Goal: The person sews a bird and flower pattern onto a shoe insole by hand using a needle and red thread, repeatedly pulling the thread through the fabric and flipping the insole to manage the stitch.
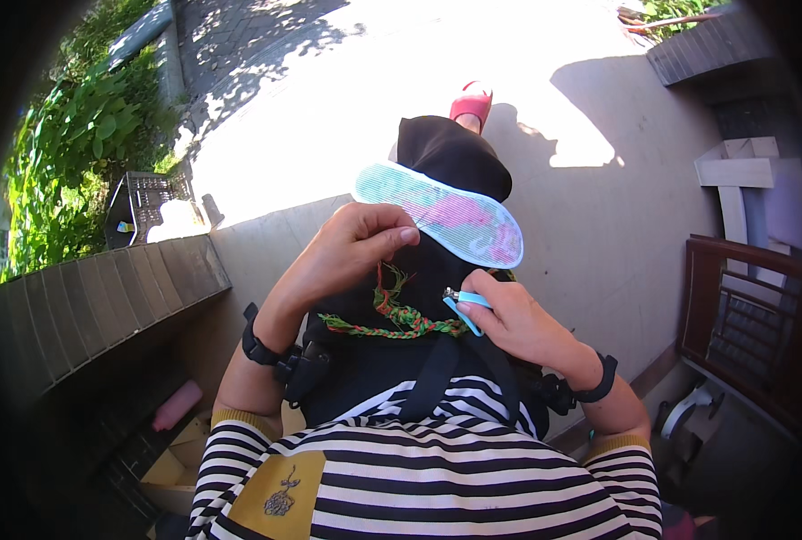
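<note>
A shoe insole (458, 214) with a pink and pale blue floral pattern and light blue edging lies across my black-clad leg. My left hand (367, 239) touches its near left edge, thumb and forefinger pinched together; whatever fine thing is between them is too small to tell. In my right hand (512, 317) is a pair of nail clippers (472, 299) with light blue handles, its metal head pointing left. Below the insole, a braided cord (408, 322) of green and red yarn with frayed ends and a knot rests on the black cloth of my lap.
A ridged ledge (111, 297) runs along the left, with a plastic crate (154, 196) and green plants beyond it. At the right stand a dark red wooden frame (705, 297) and pale boards (735, 172). Sunlit paving lies past my red shoe (472, 104).
</note>
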A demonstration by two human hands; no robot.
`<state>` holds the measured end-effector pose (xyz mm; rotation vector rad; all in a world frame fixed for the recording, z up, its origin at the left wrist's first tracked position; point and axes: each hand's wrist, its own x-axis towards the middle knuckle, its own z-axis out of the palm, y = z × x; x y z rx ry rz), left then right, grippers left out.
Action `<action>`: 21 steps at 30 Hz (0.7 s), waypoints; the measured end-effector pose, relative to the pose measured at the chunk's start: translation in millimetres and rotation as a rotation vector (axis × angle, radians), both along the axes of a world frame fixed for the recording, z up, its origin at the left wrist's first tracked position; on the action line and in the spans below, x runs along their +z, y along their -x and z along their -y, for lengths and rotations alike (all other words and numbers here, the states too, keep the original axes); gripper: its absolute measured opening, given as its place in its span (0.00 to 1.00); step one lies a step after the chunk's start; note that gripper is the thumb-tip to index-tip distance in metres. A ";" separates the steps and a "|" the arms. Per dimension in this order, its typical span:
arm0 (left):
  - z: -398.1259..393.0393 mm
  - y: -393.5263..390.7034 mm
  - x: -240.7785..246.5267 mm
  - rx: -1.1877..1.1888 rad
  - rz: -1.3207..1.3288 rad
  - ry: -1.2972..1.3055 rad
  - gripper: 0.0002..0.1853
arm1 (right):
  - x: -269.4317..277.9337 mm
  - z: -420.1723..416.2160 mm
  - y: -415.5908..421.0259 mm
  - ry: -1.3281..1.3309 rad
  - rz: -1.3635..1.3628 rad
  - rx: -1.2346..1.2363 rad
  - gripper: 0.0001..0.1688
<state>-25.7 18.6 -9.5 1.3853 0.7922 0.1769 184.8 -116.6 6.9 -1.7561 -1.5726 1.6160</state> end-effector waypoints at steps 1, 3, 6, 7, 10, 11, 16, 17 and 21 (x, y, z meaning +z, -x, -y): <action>0.0 0.6 2.2 0.002 -0.008 0.013 0.11 | 4.5 1.1 -5.5 -0.048 0.000 -0.095 0.09; 2.4 -1.7 3.7 0.018 0.035 -0.018 0.11 | 0.2 2.3 -14.9 -0.200 -0.060 -0.299 0.08; 5.0 -3.6 1.2 0.014 0.046 -0.064 0.12 | -35.2 -6.4 -25.1 -0.378 -0.177 -0.530 0.08; 5.1 -3.7 0.1 0.010 0.039 -0.084 0.12 | -43.1 -11.1 -22.8 -0.355 -0.177 -0.544 0.08; 7.6 -4.6 2.8 0.010 0.166 0.014 0.12 | -61.3 -17.1 -15.8 -0.289 -0.246 -0.574 0.09; 8.2 -3.9 4.2 0.016 0.205 0.084 0.12 | -65.4 -17.6 -14.9 -0.269 -0.280 -0.582 0.10; 14.2 -10.0 9.2 0.028 0.369 0.269 0.11 | -49.4 -22.1 -8.2 -0.019 -0.676 -0.721 0.09; 14.7 -13.9 10.2 0.003 0.378 0.297 0.11 | -46.9 -22.8 -4.3 -0.016 -0.711 -0.744 0.08; 20.8 -37.0 14.1 -0.092 0.406 0.337 0.12 | -46.8 -22.9 -1.4 0.002 -0.821 -0.780 0.11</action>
